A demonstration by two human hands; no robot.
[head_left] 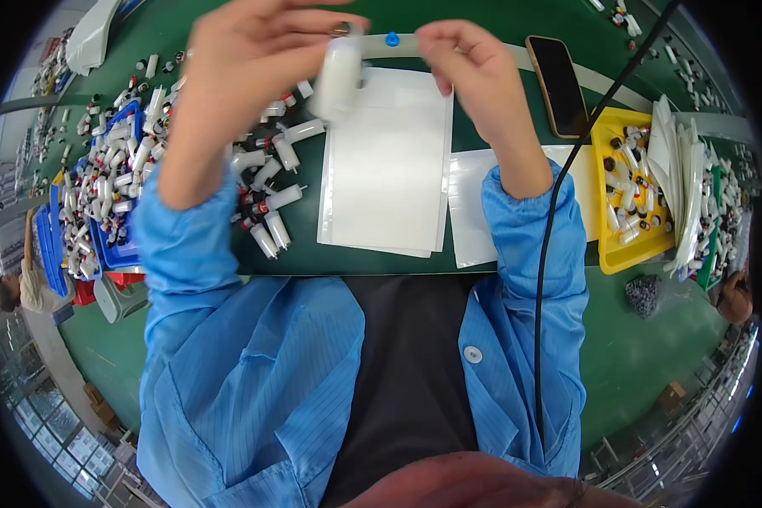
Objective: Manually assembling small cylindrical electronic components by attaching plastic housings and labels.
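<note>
My left hand is closed on a small white cylindrical bottle, blurred by motion, over the far left corner of a stack of white sheets. Across from it, my right hand hovers past the stack's far right corner, its fingers curled toward the thumb. Whatever those fingers may hold is hidden. Between the hands, on a pale strip at the far side, sits a small blue cap-like piece. Beside and under my left forearm lies a loose heap of similar white bottles with red and black ends.
Blue bins full of bottles stand at the left. On the right are a yellow tray with bottles, a phone and white sheets under my right forearm. A black cable hangs across the right side.
</note>
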